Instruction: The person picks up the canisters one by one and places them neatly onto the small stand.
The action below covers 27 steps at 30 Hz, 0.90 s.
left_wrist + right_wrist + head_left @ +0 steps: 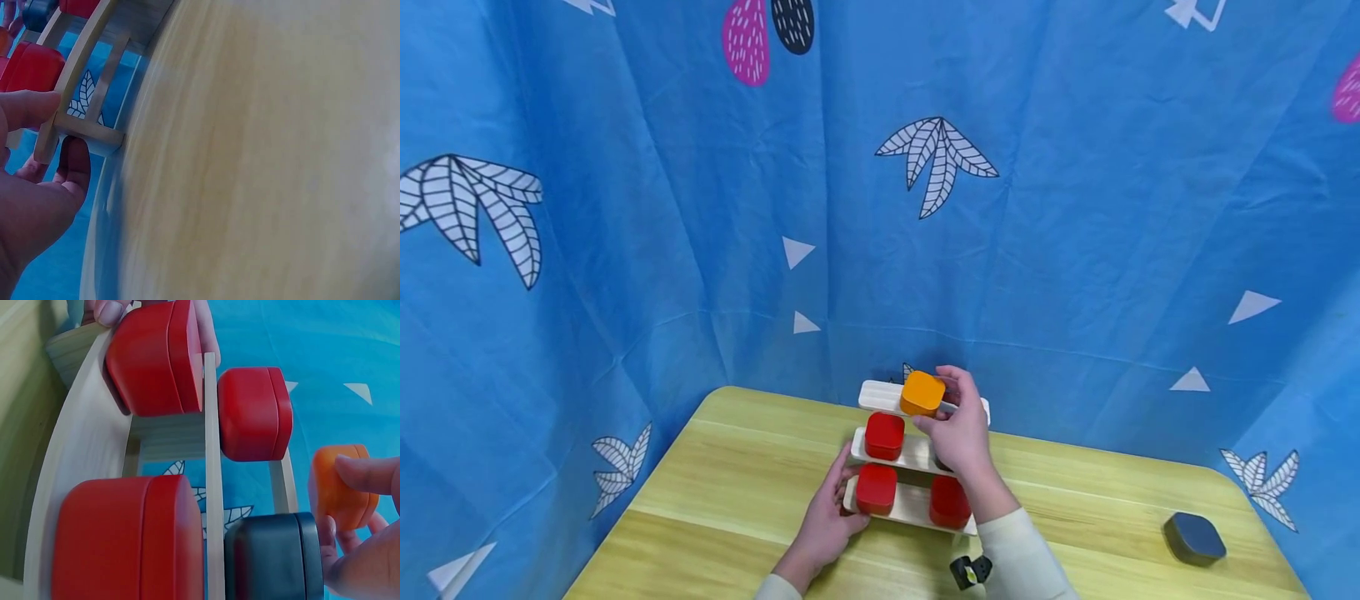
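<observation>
A three-tiered wooden rack [912, 505] stands on the table. My left hand [826, 527] grips its left end, thumb and fingers around the wood in the left wrist view. Between thumb and fingers, my right hand [964, 432] pinches an orange box with rounded corners [922, 393] at the top tier; whether it touches the tier I cannot tell. On the middle tier are a red box [884, 436] at left and a dark box [273, 559] at right, mostly hidden by my right hand in the head view. The bottom tier bears two red boxes, one left [876, 489], one right [950, 502].
Another dark grey box [1195, 538] lies on the table [1097, 508] far to the right. A small black device [972, 572] is beside my right sleeve. Behind the table hangs a blue patterned curtain [1075, 250], close to the rack's back.
</observation>
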{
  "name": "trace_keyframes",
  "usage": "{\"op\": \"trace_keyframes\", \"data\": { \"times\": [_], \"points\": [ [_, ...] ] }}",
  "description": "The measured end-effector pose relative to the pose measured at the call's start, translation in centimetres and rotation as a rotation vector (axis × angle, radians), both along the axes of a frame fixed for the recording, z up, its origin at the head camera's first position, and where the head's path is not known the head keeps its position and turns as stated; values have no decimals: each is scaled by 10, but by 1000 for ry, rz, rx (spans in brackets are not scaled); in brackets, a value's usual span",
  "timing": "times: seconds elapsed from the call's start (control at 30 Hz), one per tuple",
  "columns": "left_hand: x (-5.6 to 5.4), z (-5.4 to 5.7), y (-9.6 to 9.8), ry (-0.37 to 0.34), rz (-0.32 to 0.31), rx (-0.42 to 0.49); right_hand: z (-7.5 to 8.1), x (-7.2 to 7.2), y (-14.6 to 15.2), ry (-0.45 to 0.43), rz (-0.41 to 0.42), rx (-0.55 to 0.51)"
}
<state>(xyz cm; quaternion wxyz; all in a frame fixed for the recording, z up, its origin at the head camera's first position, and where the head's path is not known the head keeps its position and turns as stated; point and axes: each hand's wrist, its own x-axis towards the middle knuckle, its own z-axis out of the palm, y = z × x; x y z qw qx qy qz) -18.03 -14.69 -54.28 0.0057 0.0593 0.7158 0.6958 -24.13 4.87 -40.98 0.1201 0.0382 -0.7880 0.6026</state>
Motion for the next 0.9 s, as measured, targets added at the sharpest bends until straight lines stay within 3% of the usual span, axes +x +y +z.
{"op": "trace_keyframes", "data": {
  "times": [0.9],
  "points": [
    [3, -1, -1, 34, -17, 10, 2, -10, -26, -23, 90, 45]
  ]
}}
